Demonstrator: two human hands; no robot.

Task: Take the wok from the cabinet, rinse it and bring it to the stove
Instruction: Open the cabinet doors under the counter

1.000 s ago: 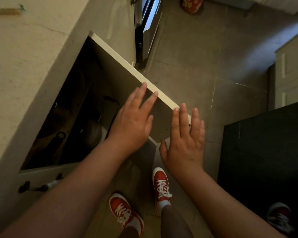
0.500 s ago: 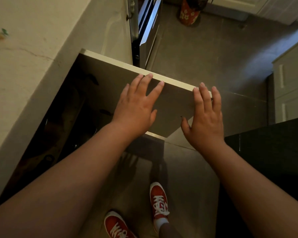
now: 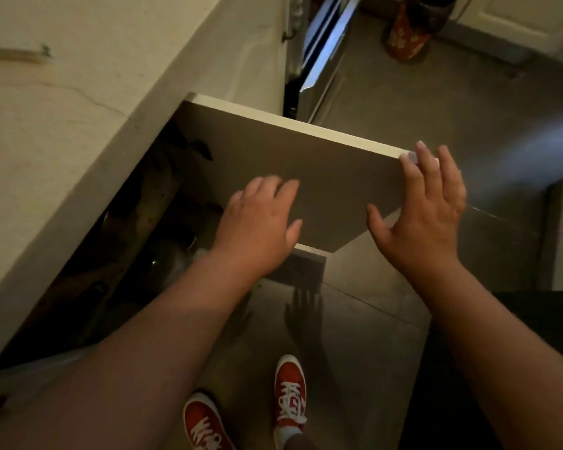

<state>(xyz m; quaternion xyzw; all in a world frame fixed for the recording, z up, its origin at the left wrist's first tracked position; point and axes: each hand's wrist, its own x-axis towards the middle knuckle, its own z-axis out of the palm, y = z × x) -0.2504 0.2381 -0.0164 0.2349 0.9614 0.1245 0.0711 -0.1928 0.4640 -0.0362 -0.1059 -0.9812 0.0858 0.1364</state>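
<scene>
Head view, looking down: cabinet door (image 3: 273, 177) is seen swung open under the pale surface (image 3: 62, 102). Left hand (image 3: 257, 228) is held w/ fingers loosely spread, nothing gripped, in front of the door's inner face near the dark cabinet opening (image 3: 137, 241). Right hand (image 3: 426, 209) is also spread wide, fingertips (image 3: 420, 151) at the door's outer corner; contact can't be told for certain. Wok can't be made out clearly: only dim rounded metal shapes (image 3: 173, 254) are seen inside the cabinet, just left of the left wrist, too dark to identify. Red shoes (image 3: 290, 394) w/ white laces are seen on the grey tile floor (image 3: 403, 102). Oven door (image 3: 322, 43) is seen beyond the cabinet; red patterned container (image 3: 407, 37) stands on the floor farther off.
</scene>
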